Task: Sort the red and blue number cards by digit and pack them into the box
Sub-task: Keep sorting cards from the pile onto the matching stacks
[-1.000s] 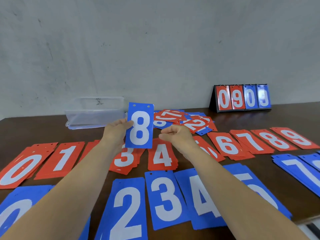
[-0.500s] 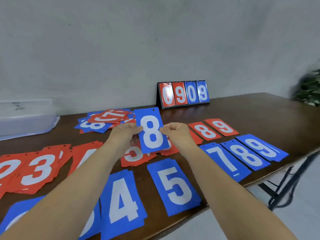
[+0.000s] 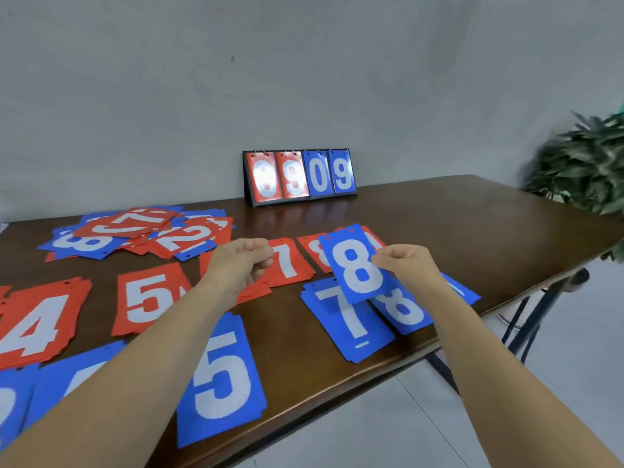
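- Since half a second earlier, the left hand [image 3: 239, 265] had let go of the blue 8 card [image 3: 358, 265], and the right hand [image 3: 405, 265] alone had carried it right, over the blue 8 pile [image 3: 403, 309] by the near right edge of the table [image 3: 439, 214].
- The right hand pinched the card's right edge, thumb on the face and the other fingers behind. The left hand hung just left of the red 7 pile [image 3: 287, 265], fingers curled in, holding nothing.
- The card looked light, thin and fairly stiff, since it stayed flat when held by one edge. Its smooth face would likely slide on the pile, so it was best held by a long edge, laid flat and squared up.
- The box was out of view.
- The red 8 pile [image 3: 312, 248] was mostly covered by the held card, and only a corner of the blue pile [image 3: 462, 290] right of the forearm showed.
- Digits in the far-left unsorted heap [image 3: 135, 234] overlapped. Glare washed out the leftmost digit on the scoreboard [image 3: 299, 175].
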The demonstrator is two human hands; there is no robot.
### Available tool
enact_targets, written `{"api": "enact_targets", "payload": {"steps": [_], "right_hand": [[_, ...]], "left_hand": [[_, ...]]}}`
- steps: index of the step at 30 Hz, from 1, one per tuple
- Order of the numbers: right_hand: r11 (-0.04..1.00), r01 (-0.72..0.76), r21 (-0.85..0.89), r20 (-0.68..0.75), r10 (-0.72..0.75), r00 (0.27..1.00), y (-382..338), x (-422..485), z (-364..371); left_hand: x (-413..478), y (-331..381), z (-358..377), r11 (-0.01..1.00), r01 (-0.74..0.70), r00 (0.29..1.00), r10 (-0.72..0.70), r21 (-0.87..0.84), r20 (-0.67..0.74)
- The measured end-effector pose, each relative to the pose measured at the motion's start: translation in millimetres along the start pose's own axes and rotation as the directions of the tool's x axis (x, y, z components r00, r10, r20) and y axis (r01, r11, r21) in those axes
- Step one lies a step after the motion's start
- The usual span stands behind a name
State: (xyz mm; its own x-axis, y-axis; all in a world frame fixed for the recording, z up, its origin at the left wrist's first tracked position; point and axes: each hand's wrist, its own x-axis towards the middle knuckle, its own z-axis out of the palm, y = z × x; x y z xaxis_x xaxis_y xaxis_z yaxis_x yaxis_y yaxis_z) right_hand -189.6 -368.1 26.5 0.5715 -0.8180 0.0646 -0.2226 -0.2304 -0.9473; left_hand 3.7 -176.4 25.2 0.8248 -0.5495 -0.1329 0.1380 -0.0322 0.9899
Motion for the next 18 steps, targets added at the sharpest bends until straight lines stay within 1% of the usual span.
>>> {"api": "enact_targets", "payload": {"steps": [3, 5, 9, 14, 18], "right_hand": [[0.996, -0.012, -0.087, -0.011, 0.011, 1.000, 18, 5, -25], [0.994, -0.024, -0.108, 0.000, 0.024, 1.000, 27, 6, -37], [0.986, -0.028, -0.162, 0.010, 0.030, 1.000, 43, 10, -54], [0.962, -0.004, -0.275, -0.011, 0.001, 1.000, 57, 11, -56], [0.937, -0.015, -0.349, -0.016, 0.011, 1.000, 59, 11, -52]], "left_hand": [[-1, -8, 10, 0.999, -0.030, 0.999, 0.031, 0.043, -0.029], [-5, -10, 18, 0.996, -0.041, 0.998, 0.045, 0.082, -0.043], [-11, -15, 28, 0.995, -0.037, 0.996, 0.044, 0.090, -0.073], [-17, -22, 32, 0.996, -0.031, 0.996, 0.038, 0.084, -0.081], [-18, -19, 35, 0.996, -0.037, 0.994, 0.045, 0.085, -0.096]]}}
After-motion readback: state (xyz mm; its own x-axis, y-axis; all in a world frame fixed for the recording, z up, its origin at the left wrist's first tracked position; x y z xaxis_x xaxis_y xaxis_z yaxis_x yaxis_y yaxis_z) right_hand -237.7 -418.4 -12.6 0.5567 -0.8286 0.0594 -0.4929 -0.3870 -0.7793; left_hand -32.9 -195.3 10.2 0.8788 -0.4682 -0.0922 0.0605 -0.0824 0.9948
